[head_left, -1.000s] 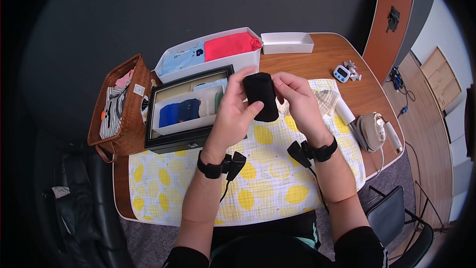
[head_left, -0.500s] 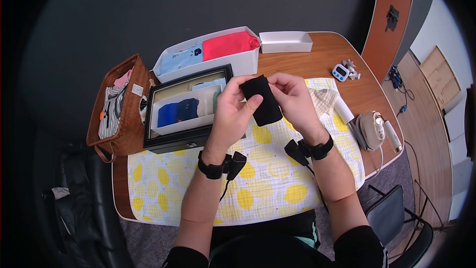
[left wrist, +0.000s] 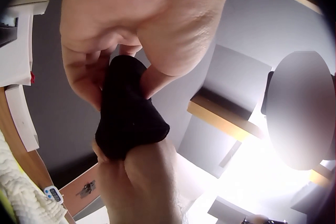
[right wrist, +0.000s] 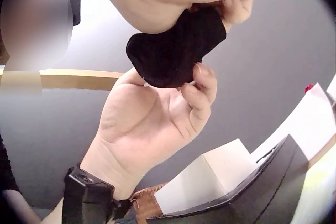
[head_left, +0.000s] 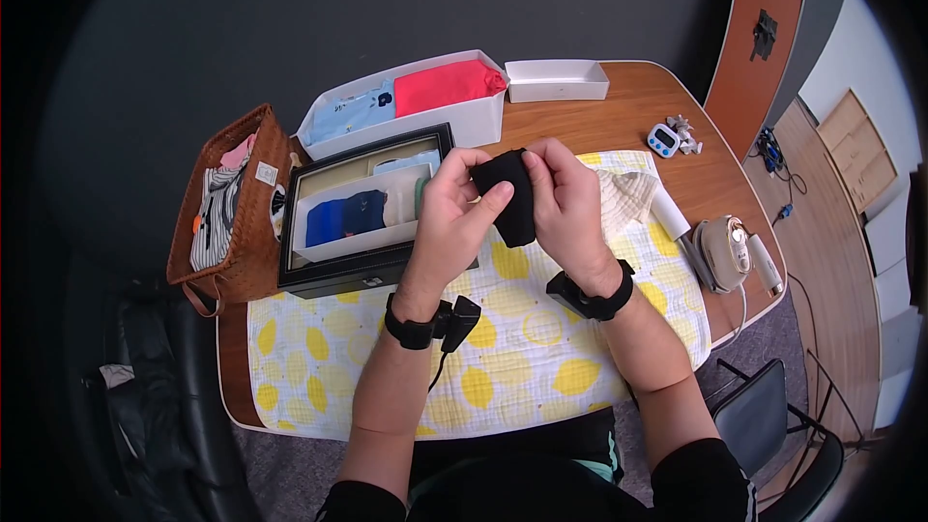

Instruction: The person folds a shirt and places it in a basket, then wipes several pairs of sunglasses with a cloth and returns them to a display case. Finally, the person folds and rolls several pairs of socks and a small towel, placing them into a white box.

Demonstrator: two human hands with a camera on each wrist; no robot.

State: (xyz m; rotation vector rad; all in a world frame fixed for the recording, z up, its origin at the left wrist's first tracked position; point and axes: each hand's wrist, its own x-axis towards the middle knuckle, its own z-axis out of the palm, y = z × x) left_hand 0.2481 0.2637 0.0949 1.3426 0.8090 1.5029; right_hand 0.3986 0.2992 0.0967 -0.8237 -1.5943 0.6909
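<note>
A folded black sock point(head_left: 507, 195) is held up between both hands, above the lemon-print cloth point(head_left: 503, 329). My left hand point(head_left: 454, 217) grips its left side, thumb across the near face and fingers behind. At its upper right edge my right hand point(head_left: 570, 208) pinches the fabric between thumb and curled fingers. In the left wrist view the sock point(left wrist: 128, 111) hangs from the left hand and flares toward its wider end. The right wrist view shows the sock point(right wrist: 173, 48) bent, with left fingertips pressed along its edge; the right fingers are partly hidden behind it.
Left of the hands, a white box point(head_left: 319, 249) of folded blue, cream and green pieces stands on a black glass-lidded case point(head_left: 338, 280). Behind are a clothes bin point(head_left: 435, 128) and a small white tray point(head_left: 558, 89). A wicker basket point(head_left: 256, 232), timer point(head_left: 664, 141) and garment steamer point(head_left: 723, 251) stand around.
The sock has turned and its lower part now bends and narrows. My right hand has rotated, its knuckles now up along the sock's right edge; the left hand has stayed nearly in place.
</note>
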